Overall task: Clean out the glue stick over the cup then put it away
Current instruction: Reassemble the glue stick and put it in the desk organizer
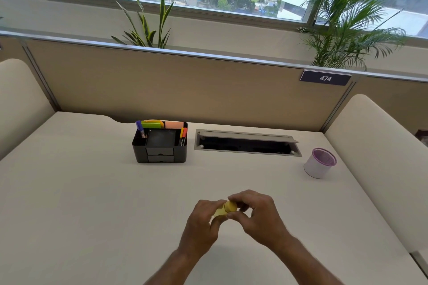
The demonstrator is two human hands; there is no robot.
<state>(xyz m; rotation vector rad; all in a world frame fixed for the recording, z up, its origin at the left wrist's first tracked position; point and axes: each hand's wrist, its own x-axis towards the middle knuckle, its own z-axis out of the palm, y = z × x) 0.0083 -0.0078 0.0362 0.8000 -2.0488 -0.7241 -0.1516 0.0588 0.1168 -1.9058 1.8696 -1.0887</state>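
A yellow glue stick [225, 209] is held above the desk near its front middle. My left hand [201, 224] wraps the lower body of the stick. My right hand [254, 215] pinches its upper end, the cap, with fingertips and thumb. Most of the stick is hidden by my fingers. A white cup [319, 163] with a purple rim stands upright at the right of the desk, well away from both hands.
A black desk organiser [159, 146] with pens, markers and sticky notes stands at the back middle. An open cable tray [247, 143] is sunk in the desk [92, 192] to its right. Padded dividers flank both sides.
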